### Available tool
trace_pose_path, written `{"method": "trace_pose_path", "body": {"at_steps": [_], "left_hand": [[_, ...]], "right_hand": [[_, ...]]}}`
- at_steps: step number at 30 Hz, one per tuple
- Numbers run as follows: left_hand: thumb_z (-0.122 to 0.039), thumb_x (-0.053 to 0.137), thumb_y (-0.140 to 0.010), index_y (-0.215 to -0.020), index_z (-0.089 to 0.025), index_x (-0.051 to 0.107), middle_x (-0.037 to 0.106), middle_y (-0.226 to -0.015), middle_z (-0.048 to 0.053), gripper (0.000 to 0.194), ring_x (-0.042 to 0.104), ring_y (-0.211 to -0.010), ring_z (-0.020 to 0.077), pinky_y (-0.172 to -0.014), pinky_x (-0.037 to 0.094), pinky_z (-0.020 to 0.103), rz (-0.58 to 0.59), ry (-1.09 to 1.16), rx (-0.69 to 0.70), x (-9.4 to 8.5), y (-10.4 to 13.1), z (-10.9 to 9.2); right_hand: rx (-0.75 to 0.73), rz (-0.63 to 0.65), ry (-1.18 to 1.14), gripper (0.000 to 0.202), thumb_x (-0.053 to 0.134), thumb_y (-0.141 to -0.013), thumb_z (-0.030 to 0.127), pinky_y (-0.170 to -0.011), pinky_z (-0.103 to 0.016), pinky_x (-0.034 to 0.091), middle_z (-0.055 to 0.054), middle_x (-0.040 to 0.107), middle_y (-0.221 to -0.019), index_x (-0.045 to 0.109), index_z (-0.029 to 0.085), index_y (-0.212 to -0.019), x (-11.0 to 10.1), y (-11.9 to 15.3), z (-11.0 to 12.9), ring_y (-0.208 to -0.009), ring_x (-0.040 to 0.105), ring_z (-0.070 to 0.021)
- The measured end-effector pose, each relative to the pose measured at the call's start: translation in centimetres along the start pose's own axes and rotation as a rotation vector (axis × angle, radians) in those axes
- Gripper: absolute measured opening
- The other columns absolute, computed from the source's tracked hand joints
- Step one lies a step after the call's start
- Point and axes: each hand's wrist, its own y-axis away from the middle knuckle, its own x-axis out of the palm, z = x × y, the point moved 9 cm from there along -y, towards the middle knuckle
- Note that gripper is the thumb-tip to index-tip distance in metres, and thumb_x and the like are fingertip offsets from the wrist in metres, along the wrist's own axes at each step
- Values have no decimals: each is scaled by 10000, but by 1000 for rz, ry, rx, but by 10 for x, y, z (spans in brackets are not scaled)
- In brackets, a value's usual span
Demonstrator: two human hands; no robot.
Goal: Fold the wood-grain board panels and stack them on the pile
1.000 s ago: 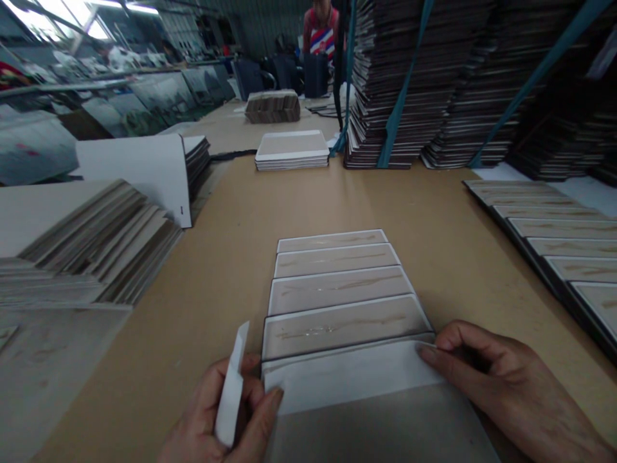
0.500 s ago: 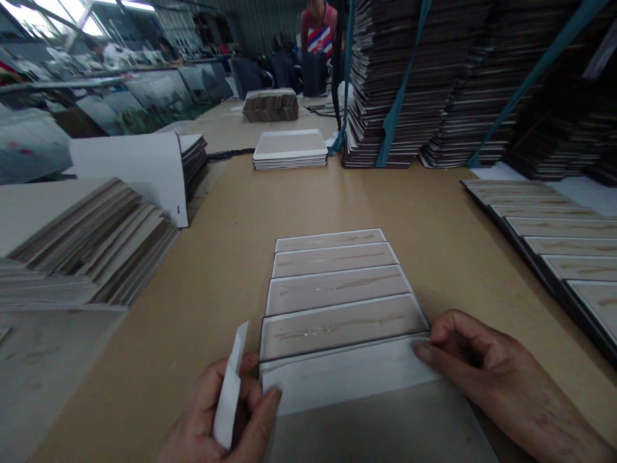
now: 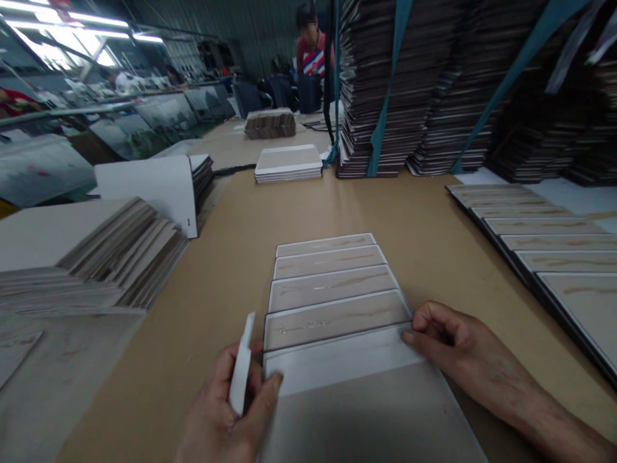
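A grey board with a white strip along its far edge [image 3: 347, 411] lies nearest to me, over the near end of a row of overlapping panels. The panels [image 3: 332, 325] are beige with white borders and carry streaks of what looks like glue. My left hand [image 3: 231, 399] is closed round a thin white scraper-like blade [image 3: 242, 366], its thumb at the board's left edge. My right hand [image 3: 453, 341] pinches the board's far right corner between thumb and fingers. The near part of the board runs out of view.
Stacked grey boards [image 3: 110, 251] and an upright white board [image 3: 149, 186] stand left. Ahead is a small pile of bordered panels [image 3: 289, 161]. Tall strapped stacks [image 3: 400, 96] rise behind, and streaked panels [image 3: 554, 243] overlap on the right. A person [image 3: 312, 51] is in the background.
The camera view has shifted a little. The grey board's far edge now lies more evenly along the panel beneath, where a slight gap showed before. Both hands keep their hold.
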Motion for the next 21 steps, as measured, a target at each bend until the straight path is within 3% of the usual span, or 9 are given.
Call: {"method": "trace_pose_path", "body": {"at_steps": [5,9,12,13,15,17,19,21], "left_hand": [[-535,681,-739,-1019,-219,576,477,-608,-89,436,496,-549,154,-511,374,259,3,40,27,3,2,-12],[-559,726,-716,-1021,-212,614,476,-590,-96,475,483,-511,143,-491,399,246,-60,92,12,-12,9,-11],[-581,714,-769,-951,-216,681,623,-654,-43,409,610,-593,175,-542,498,253,-191,16,72,-36,18,-11],[-549,686,-813,-922,-219,703,685,-721,-15,348,661,-660,189,-590,539,256,-186,-29,162,-38,21,-16],[-407,601,-895,-954,-224,743,762,-953,39,239,730,-863,209,-744,599,264,-68,-129,454,-27,30,-34],[-229,519,-884,-1137,-211,732,724,-1236,81,330,714,-1084,221,-919,594,294,97,-255,730,-4,44,-45],[-105,473,-810,-1315,-164,651,611,-1433,114,539,642,-1245,232,-1045,537,336,174,-408,806,13,49,-40],[-48,457,-752,-1406,-115,575,525,-1514,137,668,577,-1326,239,-1103,480,360,186,-541,753,21,46,-28]], "right_hand": [[-59,0,-43,343,631,-733,549,-506,-237,357,35,523,-602,593,209,-737,-10,-8,-6,-547,450,-130],[-122,-194,-34,346,596,-820,557,-522,-238,408,23,562,-642,596,214,-774,-40,4,-2,-563,498,-134],[-429,-341,156,246,565,-934,453,-571,-237,476,7,641,-737,652,232,-868,-49,32,32,-651,602,-149],[-592,-342,264,220,550,-969,416,-635,-246,519,-8,689,-842,676,237,-952,-40,44,47,-746,651,-164],[-895,-283,491,284,512,-1014,384,-851,-317,566,-50,708,-1161,660,234,-1205,-10,68,64,-1045,670,-219],[-1059,-225,667,477,497,-1020,416,-1026,-421,522,-77,566,-1444,516,216,-1453,21,83,59,-1297,551,-275],[-1037,-154,758,657,529,-994,481,-1085,-471,485,-71,431,-1559,361,226,-1576,43,81,38,-1385,464,-300],[-934,-92,760,788,599,-941,543,-1141,-503,424,-58,372,-1593,292,262,-1611,53,74,13,-1411,425,-323]]}}
